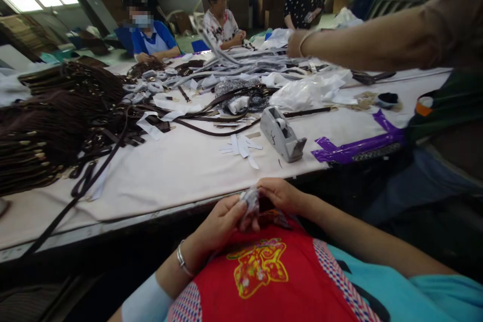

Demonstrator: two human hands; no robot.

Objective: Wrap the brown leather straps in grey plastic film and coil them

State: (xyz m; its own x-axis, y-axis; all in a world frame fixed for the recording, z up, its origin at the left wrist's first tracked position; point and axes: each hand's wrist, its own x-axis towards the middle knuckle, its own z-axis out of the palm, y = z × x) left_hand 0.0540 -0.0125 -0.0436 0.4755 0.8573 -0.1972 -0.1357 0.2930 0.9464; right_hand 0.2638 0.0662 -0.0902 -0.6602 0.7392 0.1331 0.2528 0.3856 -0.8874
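Note:
Close to my body, just below the table edge, my left hand (pixel 223 219) is closed with the thumb pressed on a small crumpled whitish-grey piece (pixel 250 201), perhaps plastic film or cloth. My right hand (pixel 279 194) is curled at the other side of that piece, its fingertips touching the upper edge. Most of the right fingers are hidden from view. Ahead on the table stands a grey tape dispenser (pixel 282 133), with loose white paper strips (pixel 240 147) to its left.
Brown straps (pixel 41 136) are piled high at the left of the table (pixel 151 176). Grey straps and clear plastic bags (pixel 305 91) lie farther back. Purple tape (pixel 354 148) covers the right edge. A co-worker's arm (pixel 362 40) reaches in from the right; several people sit or stand opposite.

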